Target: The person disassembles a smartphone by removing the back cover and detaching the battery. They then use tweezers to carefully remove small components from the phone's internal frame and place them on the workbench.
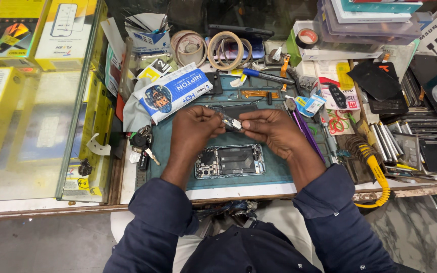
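Both hands, left (194, 127) and right (270, 130), pinch a small metal component (232, 123) between their fingertips, apparently a phone part; its long axis runs from hand to hand, equally near both. Just below the hands lies an opened phone (230, 161), its internals exposed, lengthwise on the green mat (274, 172) covering the surface.

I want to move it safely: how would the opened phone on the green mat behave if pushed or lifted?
The opened phone lies flat, so it would probably slide on the green mat, not roll. With its inner parts exposed, it looks fragile. It seems stiff and light.
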